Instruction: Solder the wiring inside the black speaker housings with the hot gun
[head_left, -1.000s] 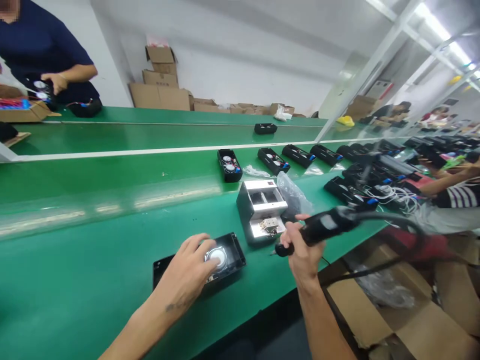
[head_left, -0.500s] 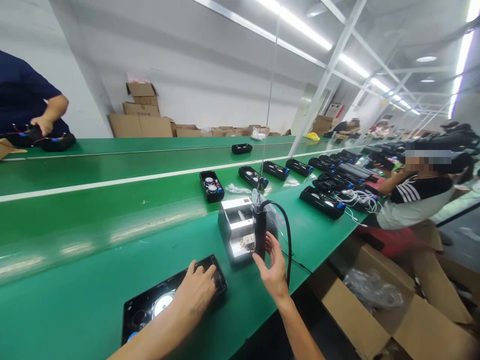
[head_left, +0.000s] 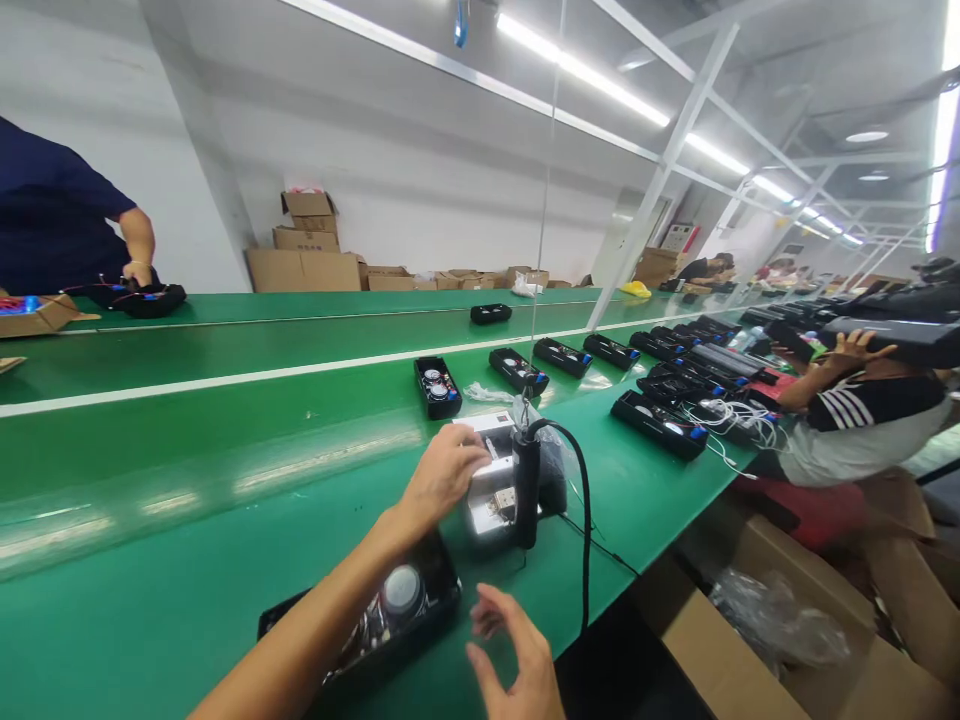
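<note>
My left hand (head_left: 444, 472) reaches over the near left side of a metal screw feeder (head_left: 491, 505), its fingers bunched together; what they hold, if anything, I cannot make out. Beneath that forearm lies an open black speaker housing (head_left: 442, 590) with a round speaker cone and wiring inside, partly hidden by the arm. My right hand (head_left: 517, 655) is just right of the housing, thumb and fingers apart and holding nothing. In front of the feeder a black electric screwdriver (head_left: 527, 490) hangs upright from a line, its cable curving down on the right.
Several black housings (head_left: 660, 422) line the green bench toward the right, white cables (head_left: 731, 420) among them. A co-worker there holds up a black case (head_left: 900, 340). Another person (head_left: 60, 220) stands far left. An open carton (head_left: 697, 630) with plastic film sits below the bench edge.
My left hand has left the housing and moved up to the feeder. My right hand has dropped away from the screwdriver toward me. The housing's speaker cone now appears farther right.
</note>
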